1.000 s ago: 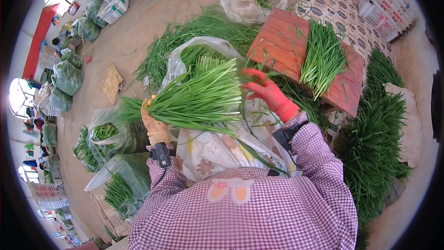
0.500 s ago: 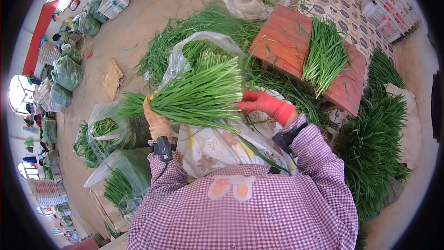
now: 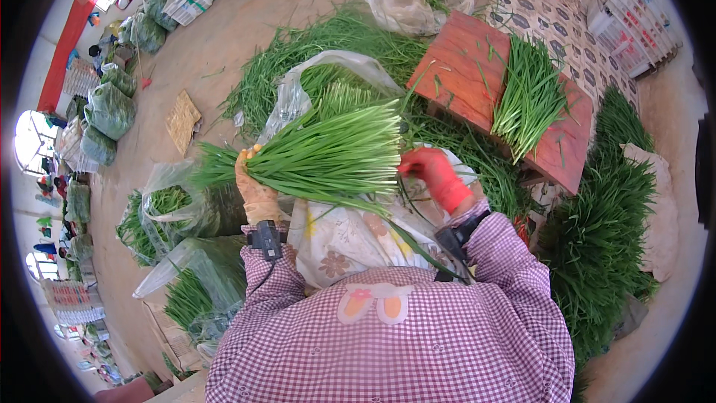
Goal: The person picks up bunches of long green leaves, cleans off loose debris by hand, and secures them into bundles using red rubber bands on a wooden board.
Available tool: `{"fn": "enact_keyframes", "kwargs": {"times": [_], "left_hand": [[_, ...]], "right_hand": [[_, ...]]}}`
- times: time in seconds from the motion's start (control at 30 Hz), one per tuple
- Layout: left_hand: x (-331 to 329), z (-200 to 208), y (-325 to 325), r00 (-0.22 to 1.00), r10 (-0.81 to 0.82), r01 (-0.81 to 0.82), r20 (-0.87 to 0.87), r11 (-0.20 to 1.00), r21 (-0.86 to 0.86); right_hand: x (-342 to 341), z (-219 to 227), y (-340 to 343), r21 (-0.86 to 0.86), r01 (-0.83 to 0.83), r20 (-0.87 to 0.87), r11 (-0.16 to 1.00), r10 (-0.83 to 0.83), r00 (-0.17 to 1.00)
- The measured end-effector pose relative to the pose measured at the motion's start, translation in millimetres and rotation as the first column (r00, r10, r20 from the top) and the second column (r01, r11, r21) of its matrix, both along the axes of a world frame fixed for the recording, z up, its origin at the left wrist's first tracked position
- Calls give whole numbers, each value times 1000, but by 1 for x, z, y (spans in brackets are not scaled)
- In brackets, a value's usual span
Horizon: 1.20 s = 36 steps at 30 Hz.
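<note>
A thick bundle of long green chives (image 3: 328, 155) lies across my lap, cut ends pointing right. My left hand (image 3: 256, 192), in a tan glove, grips the bundle near its leafy end. My right hand (image 3: 434, 177), in a red glove, sits at the cut ends, fingers curled and pinching at the stalks. Under both hands is a floral cloth (image 3: 350, 239) over my knees. My arms wear purple checked sleeves.
A low red wooden table (image 3: 477, 78) ahead to the right carries another chive bunch (image 3: 526, 97). Loose chives cover the floor ahead and at right (image 3: 604, 224). Clear plastic bags (image 3: 421, 0) with chives lie ahead and at left (image 3: 171, 209). Stuffed green sacks (image 3: 108, 108) line the far left.
The bundle has sunk lower and tipped closer to level. My right hand has drawn back along the cut ends toward me; my left hand keeps its grip.
</note>
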<state>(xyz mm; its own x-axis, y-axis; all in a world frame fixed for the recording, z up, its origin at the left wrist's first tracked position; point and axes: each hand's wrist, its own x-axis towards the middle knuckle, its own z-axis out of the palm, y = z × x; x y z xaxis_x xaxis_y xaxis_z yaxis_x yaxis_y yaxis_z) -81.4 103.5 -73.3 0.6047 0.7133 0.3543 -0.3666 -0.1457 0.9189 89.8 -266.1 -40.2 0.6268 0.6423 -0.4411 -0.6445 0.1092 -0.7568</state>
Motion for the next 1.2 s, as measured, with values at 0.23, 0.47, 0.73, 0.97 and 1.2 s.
{"fn": "enact_keyframes", "kwargs": {"times": [0.23,0.47,0.73,0.97,1.2], "left_hand": [[15,50,-27,992,42,31,117,828,-559],[19,101,-51,950,-154,305,270,628,-716],[16,135,-70,935,-239,352,263,724,-593],[15,146,-74,819,-352,565,454,638,-524],[16,153,-83,708,-434,693,556,580,-429]], "right_hand": [[5,52,12,43,172,558,984,-167,813],[-3,6,19,-219,110,680,970,71,730],[12,-35,-37,-332,67,662,941,181,728],[29,16,-44,-470,-209,280,858,369,886],[51,24,-36,-433,-279,550,857,496,672]]}}
